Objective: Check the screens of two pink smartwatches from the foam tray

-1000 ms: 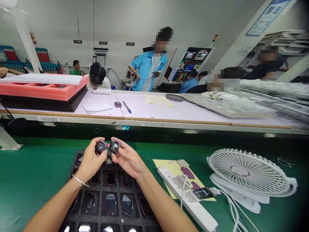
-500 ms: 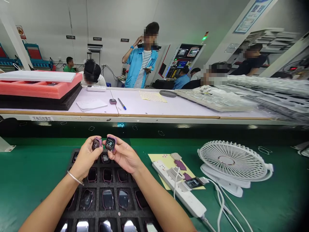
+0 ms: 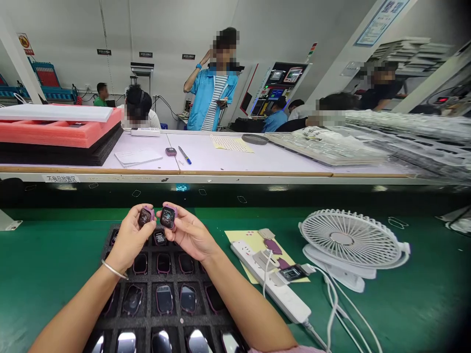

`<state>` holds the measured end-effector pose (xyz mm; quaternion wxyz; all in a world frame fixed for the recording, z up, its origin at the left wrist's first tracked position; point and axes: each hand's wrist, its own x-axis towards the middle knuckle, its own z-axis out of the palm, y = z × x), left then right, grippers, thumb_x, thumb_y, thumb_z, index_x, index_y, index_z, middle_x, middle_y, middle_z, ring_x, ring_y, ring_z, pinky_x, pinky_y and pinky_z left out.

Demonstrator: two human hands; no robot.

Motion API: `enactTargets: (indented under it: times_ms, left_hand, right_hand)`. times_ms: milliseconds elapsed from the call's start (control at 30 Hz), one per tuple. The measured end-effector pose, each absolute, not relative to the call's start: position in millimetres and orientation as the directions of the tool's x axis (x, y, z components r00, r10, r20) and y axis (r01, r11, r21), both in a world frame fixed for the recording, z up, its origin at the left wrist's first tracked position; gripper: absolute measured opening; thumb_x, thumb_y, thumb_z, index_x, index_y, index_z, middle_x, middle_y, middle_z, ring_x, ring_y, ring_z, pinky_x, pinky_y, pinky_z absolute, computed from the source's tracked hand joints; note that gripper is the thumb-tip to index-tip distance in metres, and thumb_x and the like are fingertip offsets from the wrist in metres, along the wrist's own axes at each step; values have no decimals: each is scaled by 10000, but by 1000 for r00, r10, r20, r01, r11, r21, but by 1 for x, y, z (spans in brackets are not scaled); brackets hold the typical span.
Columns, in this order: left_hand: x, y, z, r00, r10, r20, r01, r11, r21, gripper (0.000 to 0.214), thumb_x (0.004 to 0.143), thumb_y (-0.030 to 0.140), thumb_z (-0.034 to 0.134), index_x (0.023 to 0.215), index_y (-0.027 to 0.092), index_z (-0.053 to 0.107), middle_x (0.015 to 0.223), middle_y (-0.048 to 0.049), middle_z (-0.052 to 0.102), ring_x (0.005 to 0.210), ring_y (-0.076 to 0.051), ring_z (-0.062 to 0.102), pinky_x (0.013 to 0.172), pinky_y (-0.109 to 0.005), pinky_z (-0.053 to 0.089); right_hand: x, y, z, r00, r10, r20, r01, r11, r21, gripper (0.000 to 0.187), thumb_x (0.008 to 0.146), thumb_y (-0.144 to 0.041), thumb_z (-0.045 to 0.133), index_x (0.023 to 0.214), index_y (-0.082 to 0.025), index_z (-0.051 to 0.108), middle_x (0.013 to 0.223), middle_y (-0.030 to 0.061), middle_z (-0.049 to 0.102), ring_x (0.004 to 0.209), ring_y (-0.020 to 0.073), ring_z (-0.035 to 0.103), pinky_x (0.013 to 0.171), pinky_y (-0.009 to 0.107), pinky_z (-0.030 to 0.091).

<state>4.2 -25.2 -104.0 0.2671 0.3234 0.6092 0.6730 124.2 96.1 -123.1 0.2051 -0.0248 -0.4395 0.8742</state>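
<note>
My left hand pinches a small purple smartwatch body with a dark screen. My right hand holds a second purple watch body, its screen lit, side by side with the first. Both hover over the far end of a black foam tray whose pockets hold several more watch bodies. A thin bangle circles my left wrist. The tray lies on a green mat.
A white power strip with plugs and cables lies right of the tray on a yellow sheet. A white desk fan lies tilted further right. Beyond is a pale table with pink foam trays, a notepad and a pen. Several people work behind it.
The camera view has drifted, so everything sits slightly left and lower. Both hands keep the two watch bodies together. The standing person in blue has raised a hand to the head.
</note>
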Motion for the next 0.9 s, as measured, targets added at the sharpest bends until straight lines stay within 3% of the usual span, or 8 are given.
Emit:
enactTargets:
  times_ms: [267,733,900]
  left_hand:
    - [3,-25,-111,-646,721,251,214,-144,966,426,733,280,682,1136,192,579,1026,-53,666,948,-183,661,846,-306,524]
    - [5,-28,-111,-668,685,292,351,-56,935,411,740,195,621,1150,195,594,996,-38,689,830,-155,652,721,-256,496]
    - [4,-27,-112,-657,692,299,340,-83,937,413,744,203,624,1155,194,588,1011,-42,691,867,-161,662,749,-259,509]
  right_hand:
    - [124,95,-125,-919,375,122,-320,-532,-784,467,732,-328,849,1164,-233,701,1003,46,748,591,111,590,605,289,510]
    - [124,94,-126,-917,389,90,-298,-517,-802,449,744,-324,832,1167,-236,710,1022,61,737,604,111,567,614,293,488]
    - [124,95,-128,-922,377,90,-290,-518,-805,460,740,-326,838,1172,-236,707,985,50,734,601,109,578,596,281,488]
